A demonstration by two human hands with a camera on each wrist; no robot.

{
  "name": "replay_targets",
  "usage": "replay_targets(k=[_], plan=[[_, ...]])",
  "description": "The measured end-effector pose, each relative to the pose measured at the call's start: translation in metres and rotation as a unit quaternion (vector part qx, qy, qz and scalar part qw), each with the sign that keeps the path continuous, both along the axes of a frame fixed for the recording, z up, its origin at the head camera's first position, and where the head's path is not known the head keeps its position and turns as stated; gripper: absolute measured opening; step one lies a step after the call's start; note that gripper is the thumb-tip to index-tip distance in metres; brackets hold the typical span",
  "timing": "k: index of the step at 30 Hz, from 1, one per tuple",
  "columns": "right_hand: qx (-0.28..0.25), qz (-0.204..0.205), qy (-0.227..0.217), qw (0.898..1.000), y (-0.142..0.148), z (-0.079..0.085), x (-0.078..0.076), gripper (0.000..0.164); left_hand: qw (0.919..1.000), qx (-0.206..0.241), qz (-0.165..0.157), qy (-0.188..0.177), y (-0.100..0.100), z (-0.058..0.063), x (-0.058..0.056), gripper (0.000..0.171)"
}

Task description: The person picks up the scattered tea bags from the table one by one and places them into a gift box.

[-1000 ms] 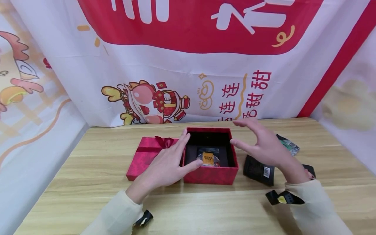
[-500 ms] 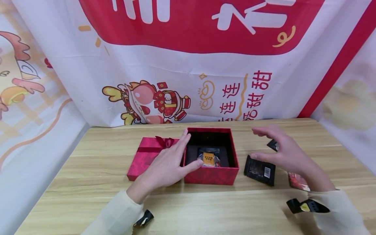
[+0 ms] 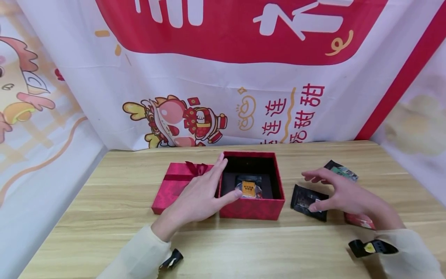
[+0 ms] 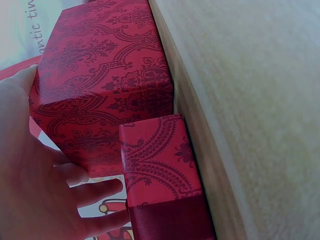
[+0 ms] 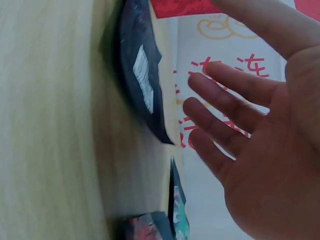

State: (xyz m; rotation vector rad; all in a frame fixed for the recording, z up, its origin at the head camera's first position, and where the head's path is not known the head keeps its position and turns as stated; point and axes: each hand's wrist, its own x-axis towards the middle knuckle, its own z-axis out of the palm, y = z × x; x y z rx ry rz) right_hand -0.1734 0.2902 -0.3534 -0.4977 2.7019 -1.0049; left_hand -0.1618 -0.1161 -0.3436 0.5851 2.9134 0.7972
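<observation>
A red patterned gift box (image 3: 249,210) with a black inside stands uncovered on the table. In it lies a small packet with an orange label (image 3: 249,188). My left hand (image 3: 197,197) rests at the box's left front corner, fingers stretched along the left side and thumb reaching over the front rim. My right hand (image 3: 348,195) is held over a flat black packet (image 3: 302,200) right of the box, fingers spread and slightly bent, nothing between them. In the right wrist view a pale label shows on this black packet (image 5: 131,60).
The red lid (image 3: 168,195) with its ribbon bow (image 3: 197,169) lies left of the box, partly behind my left hand. A green and black packet (image 3: 345,171) and a red packet (image 3: 360,221) lie at the right. A printed white cloth (image 3: 195,77) hangs behind the table (image 3: 244,252).
My right hand has moved away from the box's right side, out to the right, then down over the black packet. My left hand has stayed at the box.
</observation>
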Motion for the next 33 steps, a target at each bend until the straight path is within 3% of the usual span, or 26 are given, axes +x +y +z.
replay_targets(k=[4, 9, 19, 25, 33], plan=[[0.0, 0.025, -0.023, 0.999, 0.004, -0.007, -0.003, 0.086, 1.0, 0.001, -0.001, -0.001, -0.001, 0.0, 0.0, 0.105], [0.013, 0.048, -0.019, 0.999, 0.007, -0.013, -0.006, 0.088, 1.0, 0.001, -0.002, 0.0, 0.0, -0.001, -0.001, 0.105], [0.084, 0.053, 0.033, 0.995, 0.002, -0.016, -0.008, 0.087, 1.0, 0.003, -0.002, 0.002, -0.001, -0.001, -0.001, 0.107], [0.099, 0.059, 0.042, 0.992, 0.001, -0.015, -0.008, 0.09, 1.0, 0.004, -0.001, 0.001, -0.001, -0.001, -0.001, 0.108], [0.102, 0.059, 0.054, 0.992, -0.001, -0.013, -0.008, 0.082, 1.0, 0.002, 0.003, -0.003, 0.0, 0.0, -0.001, 0.105]])
